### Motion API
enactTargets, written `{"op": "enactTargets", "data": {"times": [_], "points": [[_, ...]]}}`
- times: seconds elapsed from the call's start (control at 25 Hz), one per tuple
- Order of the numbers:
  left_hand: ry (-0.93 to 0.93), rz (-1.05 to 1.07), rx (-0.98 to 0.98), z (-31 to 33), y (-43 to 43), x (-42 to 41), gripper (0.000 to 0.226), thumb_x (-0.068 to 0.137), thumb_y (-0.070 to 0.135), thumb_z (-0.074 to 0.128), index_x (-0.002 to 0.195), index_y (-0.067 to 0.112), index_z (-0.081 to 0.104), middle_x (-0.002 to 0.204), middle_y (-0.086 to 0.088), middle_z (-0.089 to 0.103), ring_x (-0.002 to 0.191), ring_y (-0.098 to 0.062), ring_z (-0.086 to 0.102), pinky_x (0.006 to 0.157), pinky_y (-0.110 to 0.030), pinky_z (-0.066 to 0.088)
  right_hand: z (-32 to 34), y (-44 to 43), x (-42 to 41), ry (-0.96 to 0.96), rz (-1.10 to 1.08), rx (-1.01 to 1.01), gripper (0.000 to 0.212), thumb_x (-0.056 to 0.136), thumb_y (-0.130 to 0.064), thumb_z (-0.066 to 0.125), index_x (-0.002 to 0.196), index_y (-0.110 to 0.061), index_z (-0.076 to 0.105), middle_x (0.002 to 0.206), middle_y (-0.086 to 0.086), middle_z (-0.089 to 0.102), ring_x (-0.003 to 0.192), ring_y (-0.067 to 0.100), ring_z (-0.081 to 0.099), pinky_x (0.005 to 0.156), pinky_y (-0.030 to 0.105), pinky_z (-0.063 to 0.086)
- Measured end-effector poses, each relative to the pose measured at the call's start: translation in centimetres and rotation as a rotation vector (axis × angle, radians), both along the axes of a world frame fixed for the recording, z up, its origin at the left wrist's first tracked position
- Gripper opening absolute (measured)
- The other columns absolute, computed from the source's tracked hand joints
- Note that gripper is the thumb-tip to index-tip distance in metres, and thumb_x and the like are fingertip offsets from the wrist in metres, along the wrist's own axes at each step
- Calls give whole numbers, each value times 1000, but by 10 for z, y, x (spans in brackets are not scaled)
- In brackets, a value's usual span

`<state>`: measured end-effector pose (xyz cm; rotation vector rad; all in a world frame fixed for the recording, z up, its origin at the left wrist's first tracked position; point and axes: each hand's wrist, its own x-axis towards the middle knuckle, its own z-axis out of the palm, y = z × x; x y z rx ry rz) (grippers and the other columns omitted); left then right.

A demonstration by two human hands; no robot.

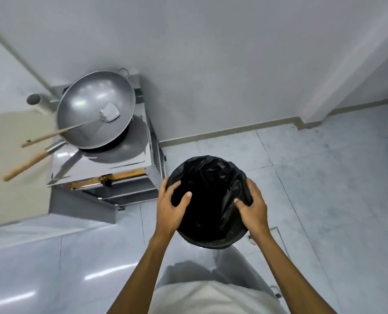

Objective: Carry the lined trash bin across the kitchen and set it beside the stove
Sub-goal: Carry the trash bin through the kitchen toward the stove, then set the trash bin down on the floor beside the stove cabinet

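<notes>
A round trash bin (pixel 207 177) lined with a black plastic bag is below me, just right of the steel stove (pixel 111 164). My left hand (pixel 171 206) grips the bin's left rim, thumb inside over the liner. On the right rim, my right hand (pixel 253 205) holds the bin with fingers pressed on the crumpled bag. Whether the bin's base touches the tiled floor is hidden from here.
A large steel wok (pixel 91 107) with a ladle (pixel 109 114) sits on the stove, wooden handles (pixel 25 165) sticking out to the left. A white wall runs behind, and a counter (pixel 18 257) lies at the lower left. A floor drain (pixel 276 232) is right of the bin.
</notes>
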<state>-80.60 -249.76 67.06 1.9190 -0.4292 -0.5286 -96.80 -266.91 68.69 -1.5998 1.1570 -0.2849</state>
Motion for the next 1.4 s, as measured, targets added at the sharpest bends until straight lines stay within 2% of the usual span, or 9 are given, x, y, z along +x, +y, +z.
{"op": "enactTargets", "data": {"times": [0.16,0.28,0.4,0.68,0.88,0.96,1.12,1.24,1.4], "points": [[10,116,-7,-19,-44,5,46,87,40,70,128,20,64,158,10,31,143,-10,35,104,-9,30,-11,-67,32,12,133,0,73,94,0,66,159,-24,42,163,-4,42,149,19,40,124,39,33],[12,158,-9,-42,-72,17,47,86,44,68,128,22,63,159,12,29,143,-9,34,106,-14,32,-34,-103,59,16,172,-3,72,95,0,66,159,-22,42,166,-4,38,153,16,34,121,27,29],[21,214,-12,-82,-93,39,49,85,49,66,126,23,64,158,12,31,142,-6,35,106,-15,33,-78,-126,85,14,172,3,71,95,0,67,158,-24,43,166,-7,38,152,13,35,120,25,29],[44,242,46,-235,-127,91,45,85,42,68,124,20,65,161,8,29,143,-9,33,108,-17,33,-242,-158,140,-1,156,48,69,95,0,67,157,-23,45,164,-9,40,151,8,35,125,27,28],[35,279,60,-348,-140,111,50,85,46,67,128,21,63,159,3,33,143,-15,37,112,-30,36,-359,-174,160,-25,160,19,69,94,1,67,156,-23,46,163,-12,40,149,1,33,114,4,24],[54,297,67,-395,-140,105,51,85,48,66,127,20,63,155,2,39,140,-17,41,112,-35,40,-405,-175,158,-23,182,17,69,95,1,67,156,-22,47,163,-11,40,149,1,33,111,1,23],[58,297,98,-482,-130,86,47,85,46,66,122,17,65,149,-1,43,137,-20,44,111,-41,43,-488,-169,151,-18,232,-28,66,93,4,67,154,-17,50,164,-2,40,151,8,34,114,4,24],[35,291,118,-535,-123,85,44,87,42,67,120,14,65,149,-3,42,137,-21,45,111,-39,42,-546,-164,156,-14,279,-71,64,93,2,67,153,-14,52,164,3,41,152,13,36,118,11,26],[15,309,123,-582,-120,92,51,87,45,66,127,13,61,150,-4,41,136,-20,45,111,-37,42,-596,-158,166,-11,299,-118,64,92,-1,69,153,-12,51,164,8,42,151,17,37,117,8,24]]}}
